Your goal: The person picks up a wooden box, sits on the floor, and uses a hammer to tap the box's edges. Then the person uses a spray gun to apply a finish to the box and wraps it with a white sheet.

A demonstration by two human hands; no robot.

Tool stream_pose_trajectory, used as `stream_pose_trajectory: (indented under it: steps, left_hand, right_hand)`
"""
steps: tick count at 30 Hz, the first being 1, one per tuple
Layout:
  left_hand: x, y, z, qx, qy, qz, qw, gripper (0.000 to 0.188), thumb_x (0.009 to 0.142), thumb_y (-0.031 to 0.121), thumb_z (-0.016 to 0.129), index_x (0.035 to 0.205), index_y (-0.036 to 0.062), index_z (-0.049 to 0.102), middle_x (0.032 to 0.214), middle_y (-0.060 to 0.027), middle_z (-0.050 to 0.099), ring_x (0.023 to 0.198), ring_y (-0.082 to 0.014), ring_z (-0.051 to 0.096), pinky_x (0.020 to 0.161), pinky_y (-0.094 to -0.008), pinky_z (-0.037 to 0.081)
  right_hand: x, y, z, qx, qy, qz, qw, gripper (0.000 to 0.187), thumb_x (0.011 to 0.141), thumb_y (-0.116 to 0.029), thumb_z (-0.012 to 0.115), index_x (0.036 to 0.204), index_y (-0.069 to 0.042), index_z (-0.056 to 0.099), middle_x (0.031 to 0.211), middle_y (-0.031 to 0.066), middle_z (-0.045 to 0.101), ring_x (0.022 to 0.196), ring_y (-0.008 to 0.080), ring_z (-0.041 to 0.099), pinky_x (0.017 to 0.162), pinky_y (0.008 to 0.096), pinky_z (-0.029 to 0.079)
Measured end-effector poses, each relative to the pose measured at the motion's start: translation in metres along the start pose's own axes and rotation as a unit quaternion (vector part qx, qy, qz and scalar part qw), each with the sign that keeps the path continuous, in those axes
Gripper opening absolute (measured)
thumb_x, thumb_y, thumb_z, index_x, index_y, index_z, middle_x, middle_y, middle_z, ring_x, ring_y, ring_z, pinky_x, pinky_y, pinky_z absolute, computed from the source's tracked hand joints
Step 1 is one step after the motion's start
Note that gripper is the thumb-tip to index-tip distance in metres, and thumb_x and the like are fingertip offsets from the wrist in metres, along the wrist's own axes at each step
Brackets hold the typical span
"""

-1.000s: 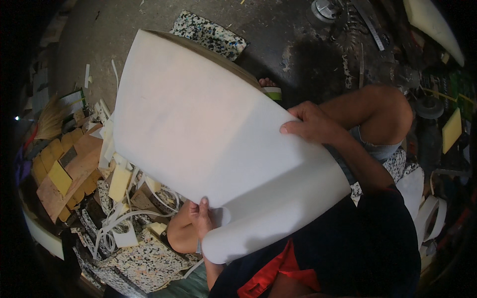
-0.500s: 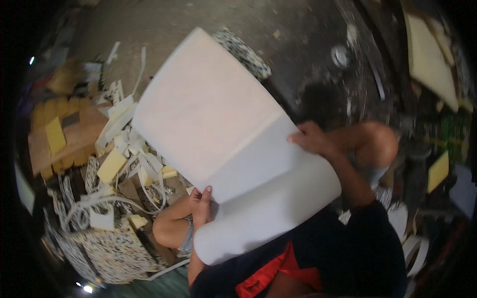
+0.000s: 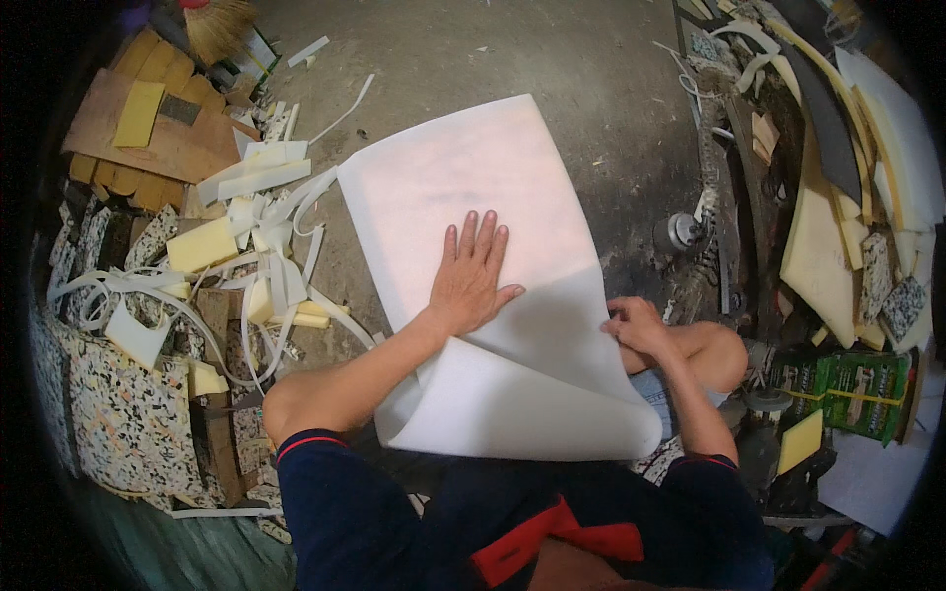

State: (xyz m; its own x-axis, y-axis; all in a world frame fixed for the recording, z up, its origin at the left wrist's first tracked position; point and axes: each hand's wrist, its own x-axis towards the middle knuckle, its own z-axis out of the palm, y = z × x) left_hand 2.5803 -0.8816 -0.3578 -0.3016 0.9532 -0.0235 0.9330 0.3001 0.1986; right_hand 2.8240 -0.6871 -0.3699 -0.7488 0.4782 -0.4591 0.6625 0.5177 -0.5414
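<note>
A large white foam sheet (image 3: 473, 187) lies across my lap and the floor in front of me, its far part tinted pink. Its near end curls back over itself in a loose fold (image 3: 522, 404). My left hand (image 3: 471, 276) rests flat on the middle of the sheet, fingers stretched and slightly spread. At the sheet's right edge, beside my bent knee, is my right hand (image 3: 639, 325), its fingers curled and pinching the edge. The sheet partly hides my legs.
White foam strips (image 3: 281, 246) and yellow offcuts (image 3: 202, 243) pile up on the left, near a speckled foam block (image 3: 128, 414). A broom (image 3: 219, 30) stands at the far left. Foam sheets (image 3: 823, 246) lean at the right, above green packets (image 3: 862, 389). A round metal object (image 3: 680, 231) sits on the floor.
My left hand has let go of the sheet's left edge and now lies flat on its surface. The sheet has turned, and its rolled near end has loosened into a fold. The view has shifted.
</note>
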Motion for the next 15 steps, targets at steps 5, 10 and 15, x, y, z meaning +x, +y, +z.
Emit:
stream_pose_trajectory:
  steps: [5, 10, 15]
  left_hand:
    - [-0.007, -0.001, 0.022, 0.005, 0.023, -0.001, 1.0, 0.086, 0.091, 0.048, 0.061, 0.151, -0.0047, 0.028, 0.16, -0.0252, 0.02, 0.148, -0.0453, 0.016, 0.118, -0.0601, 0.017]
    - [-0.002, 0.001, 0.015, 0.005, 0.045, -0.003, 0.999, 0.082, 0.092, 0.043, 0.061, 0.151, -0.0042, 0.029, 0.159, -0.0248, 0.023, 0.148, -0.0453, 0.018, 0.118, -0.0599, 0.018]
    - [0.001, -0.005, 0.017, -0.017, 0.035, -0.016, 0.999, 0.076, 0.092, 0.039, 0.059, 0.149, -0.0046, 0.032, 0.158, -0.0244, 0.025, 0.148, -0.0448, 0.02, 0.118, -0.0586, 0.019]
  right_hand:
    - [0.049, -0.097, -0.06, -0.151, 0.266, -0.249, 0.919, 0.069, 0.092, -0.038, 0.064, 0.139, 0.009, 0.045, 0.136, 0.0302, 0.052, 0.127, 0.0459, 0.049, 0.107, 0.0486, 0.041]
    - [0.219, -0.203, -0.035, -0.219, 0.321, -0.235, 0.891, 0.088, 0.097, -0.063, 0.039, 0.153, 0.004, 0.026, 0.162, 0.0231, 0.018, 0.152, 0.0374, 0.013, 0.121, 0.0555, 0.012]
    - [0.26, -0.178, -0.008, -0.174, 0.308, -0.125, 0.927, 0.087, 0.098, -0.061, 0.04, 0.154, 0.004, 0.024, 0.163, 0.0238, 0.015, 0.152, 0.0369, 0.012, 0.121, 0.0559, 0.011]
